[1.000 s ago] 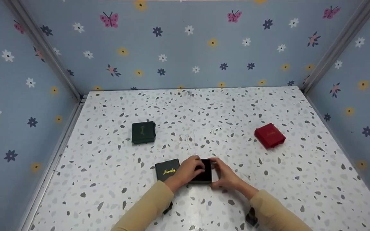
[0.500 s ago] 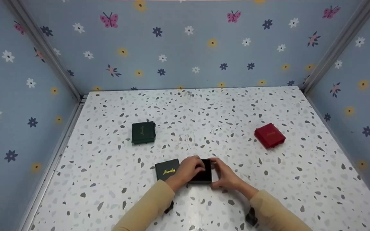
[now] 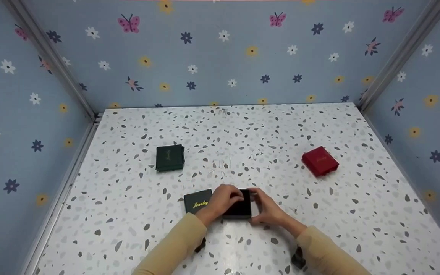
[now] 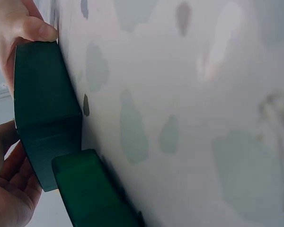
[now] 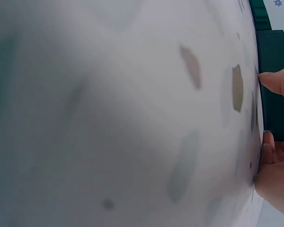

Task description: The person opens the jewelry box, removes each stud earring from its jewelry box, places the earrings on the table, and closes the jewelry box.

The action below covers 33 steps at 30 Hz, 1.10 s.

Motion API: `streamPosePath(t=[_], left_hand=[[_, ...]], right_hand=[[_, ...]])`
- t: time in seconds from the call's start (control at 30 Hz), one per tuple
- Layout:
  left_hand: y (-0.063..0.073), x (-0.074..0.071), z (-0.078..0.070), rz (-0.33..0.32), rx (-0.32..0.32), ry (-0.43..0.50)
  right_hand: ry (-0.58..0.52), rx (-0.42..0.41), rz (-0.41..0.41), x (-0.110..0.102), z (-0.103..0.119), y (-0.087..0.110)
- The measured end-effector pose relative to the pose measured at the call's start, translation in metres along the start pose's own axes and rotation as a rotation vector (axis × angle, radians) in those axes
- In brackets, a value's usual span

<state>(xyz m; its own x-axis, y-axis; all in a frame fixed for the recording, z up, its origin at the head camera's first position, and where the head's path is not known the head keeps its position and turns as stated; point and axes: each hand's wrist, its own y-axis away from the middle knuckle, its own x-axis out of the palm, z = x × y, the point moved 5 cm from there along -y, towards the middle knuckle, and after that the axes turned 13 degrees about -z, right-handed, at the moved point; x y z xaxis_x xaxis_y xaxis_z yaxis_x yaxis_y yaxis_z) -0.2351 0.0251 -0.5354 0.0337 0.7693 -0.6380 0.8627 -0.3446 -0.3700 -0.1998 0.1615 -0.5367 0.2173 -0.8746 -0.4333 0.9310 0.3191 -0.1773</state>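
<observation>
In the head view, your left hand (image 3: 222, 200) has shifted slightly toward nine o'clock since the earlier frame; your right hand (image 3: 267, 210) and the boxes stay put. You have three boxes and one loose-looking lid (image 3: 193, 198). The open box (image 3: 239, 217) sits low on the table (image 3: 281, 130), dark inside; your left fingers bend over it, and you cannot tell whether they pinch anything or what lies beneath them. Your right thumb and fingers grip its three o'clock end. From that box, the lid is at nine o'clock, the green box (image 3: 169, 158) at ten, the red box (image 3: 320, 162) at two, both closed. Thin pieces (image 3: 221, 165) lie at eleven, too small to count.

In the left wrist view, the open box shows green at ten o'clock, the lid at seven, your right thumb touching the box's upper end.

In the right wrist view, the box is at three o'clock, your right thumb against its side.
</observation>
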Motion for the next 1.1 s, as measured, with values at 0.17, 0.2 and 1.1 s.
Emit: streamPosePath(t=[0.17, 0.2, 1.1], left_hand=[[-0.003, -0.003, 0.0, -0.028, 0.012, 0.031], [-0.004, -0.003, 0.0, -0.033, 0.012, 0.041], [-0.034, -0.019, 0.021, -0.2, -0.178, 0.195]], right_hand=[[-0.006, 0.015, 0.01, 0.0, 0.005, 0.0], [-0.008, 0.019, 0.012, 0.0, 0.004, 0.0], [0.027, -0.015, -0.016, 0.004, -0.035, -0.002]])
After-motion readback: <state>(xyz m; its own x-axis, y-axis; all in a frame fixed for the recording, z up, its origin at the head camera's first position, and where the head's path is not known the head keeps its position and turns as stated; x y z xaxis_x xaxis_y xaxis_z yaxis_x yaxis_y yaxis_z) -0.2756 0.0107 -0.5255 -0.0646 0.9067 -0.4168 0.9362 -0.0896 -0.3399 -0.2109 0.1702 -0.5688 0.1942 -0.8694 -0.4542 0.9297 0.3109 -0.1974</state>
